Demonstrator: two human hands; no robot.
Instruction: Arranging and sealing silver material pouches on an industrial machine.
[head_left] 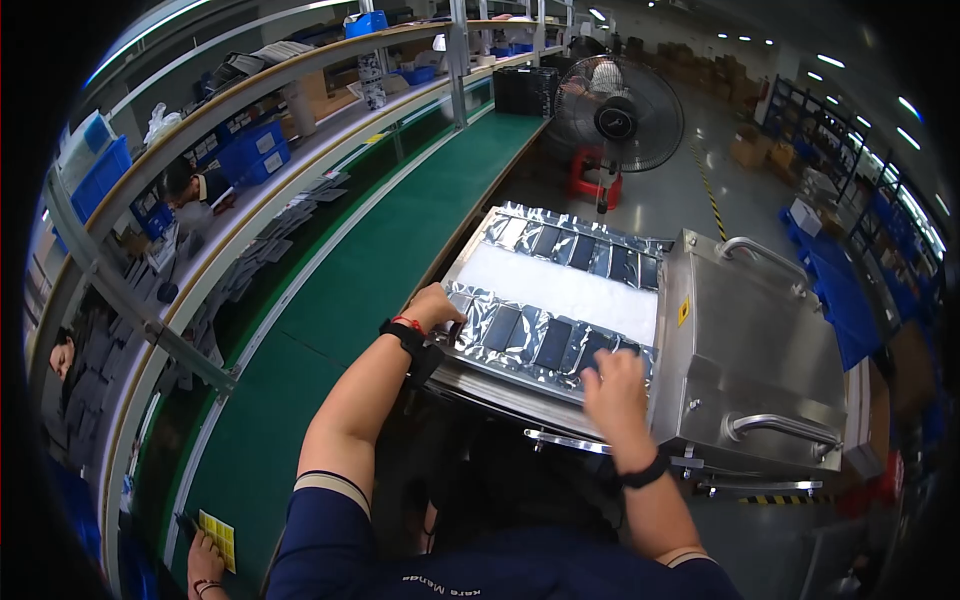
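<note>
Two rows of silver see-through pouches, each with a dark flat rectangular piece inside, lie on the white bed (570, 283) of a steel machine that looks like a vacuum sealer. My left hand (432, 307) is at the left end of the near row, its fingers closed on the edge of a silver pouch (459, 300). Over the right part of that row hovers my right hand (617, 392), smeared by motion. Beneath it, a pouch (594, 350) is partly covered. The far row (580, 250) lies untouched along the back edge.
The machine's steel lid (755, 350) with two bar handles stands to the right. A green conveyor belt (340, 290) runs along the left, where another person's hand (205, 562) is near a yellow label sheet (217, 540). A floor fan (617, 115) stands beyond.
</note>
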